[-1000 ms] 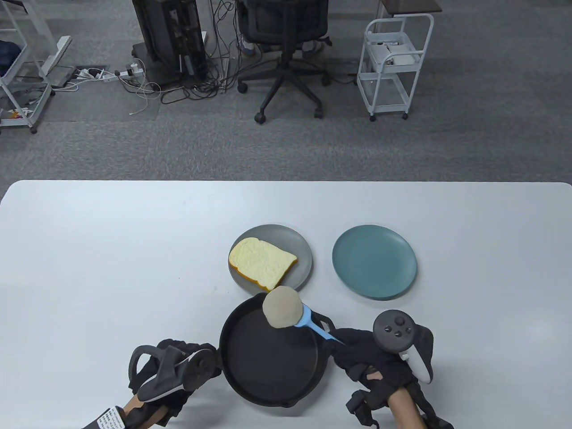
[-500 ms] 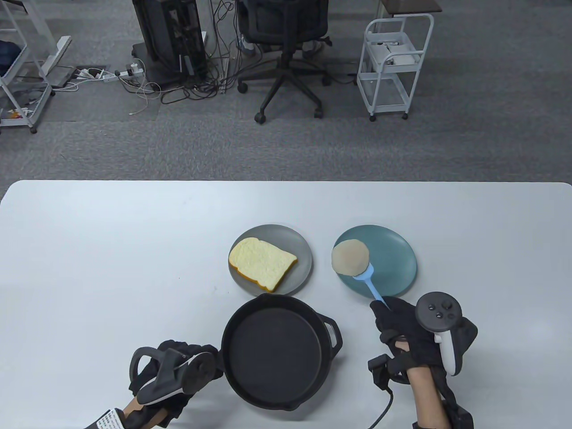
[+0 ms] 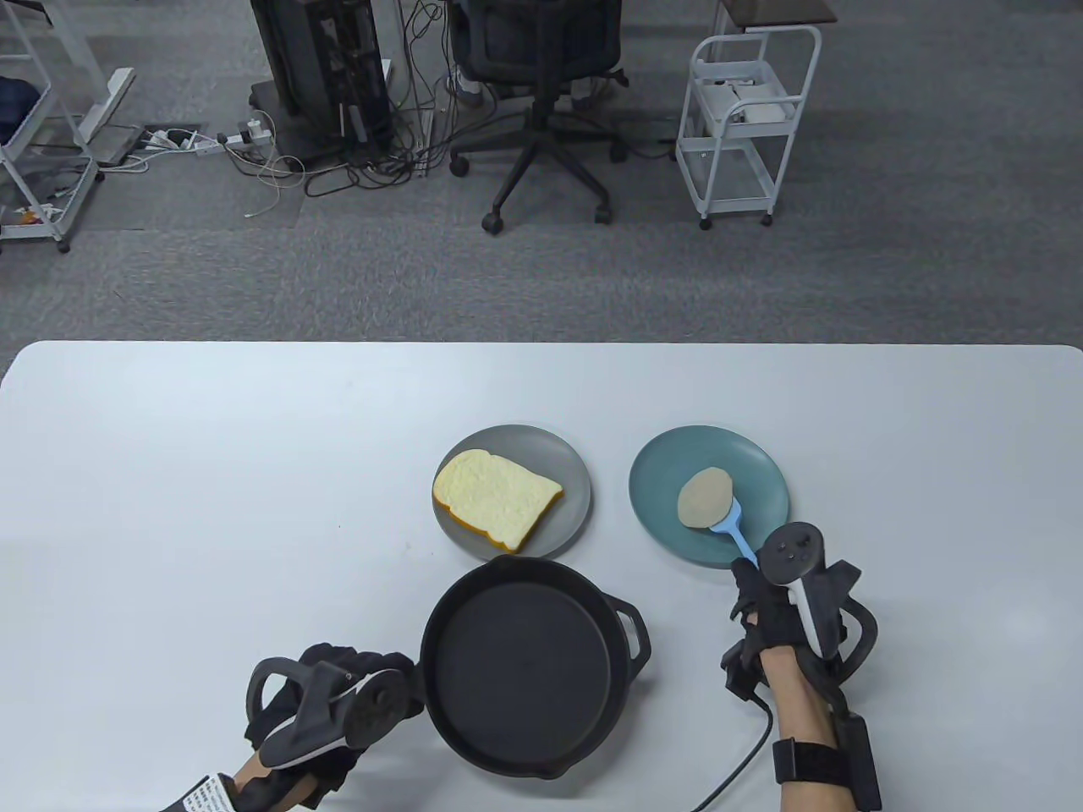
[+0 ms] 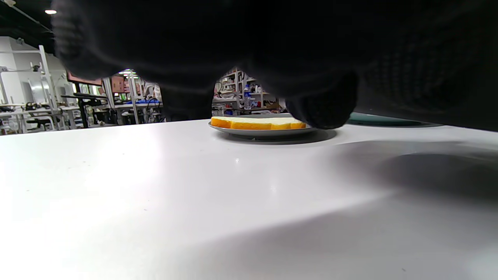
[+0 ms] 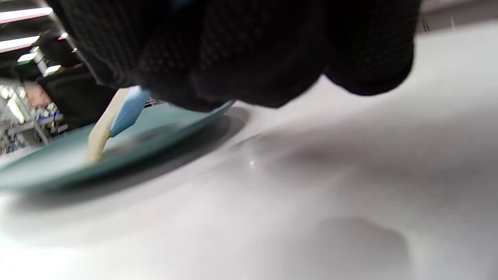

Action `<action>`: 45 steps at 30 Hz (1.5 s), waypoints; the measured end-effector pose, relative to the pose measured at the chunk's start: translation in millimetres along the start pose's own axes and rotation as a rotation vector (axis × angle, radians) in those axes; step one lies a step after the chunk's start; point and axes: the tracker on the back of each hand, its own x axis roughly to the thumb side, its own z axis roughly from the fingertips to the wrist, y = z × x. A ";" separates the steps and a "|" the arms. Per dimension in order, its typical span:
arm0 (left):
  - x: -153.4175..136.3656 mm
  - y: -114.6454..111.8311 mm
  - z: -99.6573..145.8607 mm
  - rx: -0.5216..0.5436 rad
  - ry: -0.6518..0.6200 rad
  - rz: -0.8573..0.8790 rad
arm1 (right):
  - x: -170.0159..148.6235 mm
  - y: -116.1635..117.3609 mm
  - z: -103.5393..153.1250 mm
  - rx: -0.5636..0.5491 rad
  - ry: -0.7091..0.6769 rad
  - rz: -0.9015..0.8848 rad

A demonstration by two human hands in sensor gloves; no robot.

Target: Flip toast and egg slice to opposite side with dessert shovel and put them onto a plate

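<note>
The egg slice (image 3: 704, 497) sits tilted on the blue dessert shovel (image 3: 733, 531) over the teal plate (image 3: 757, 474); only the right wrist view shows its lower edge touching the plate. The right hand (image 3: 766, 605) grips the shovel's handle. The toast (image 3: 495, 496) lies on the grey plate (image 3: 568, 461). Beside the black pan (image 3: 516, 664), on the desk (image 3: 211, 474), the left hand (image 3: 330, 702) rests; whether it grips the pan cannot be told.

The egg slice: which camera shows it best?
The table view: the egg slice shows whole from above, tilted on the blue shovel over the teal plate. The right wrist view catches only its blurred pale edge. The left wrist view shows none of it.
</note>
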 end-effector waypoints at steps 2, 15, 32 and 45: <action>0.5 -0.2 0.1 0.000 -0.003 0.004 | 3.9 2.2 1.9 -0.052 -0.031 0.070; 2.1 0.3 0.4 0.001 -0.014 -0.006 | 9.9 -10.1 9.6 -0.323 -0.058 0.421; 0.9 0.6 0.2 -0.008 -0.002 -0.010 | 5.6 -67.2 50.1 -0.219 -0.024 0.028; -0.8 1.7 -0.7 -0.009 -0.003 -0.012 | 58.3 -68.8 110.8 -0.006 -0.366 -0.149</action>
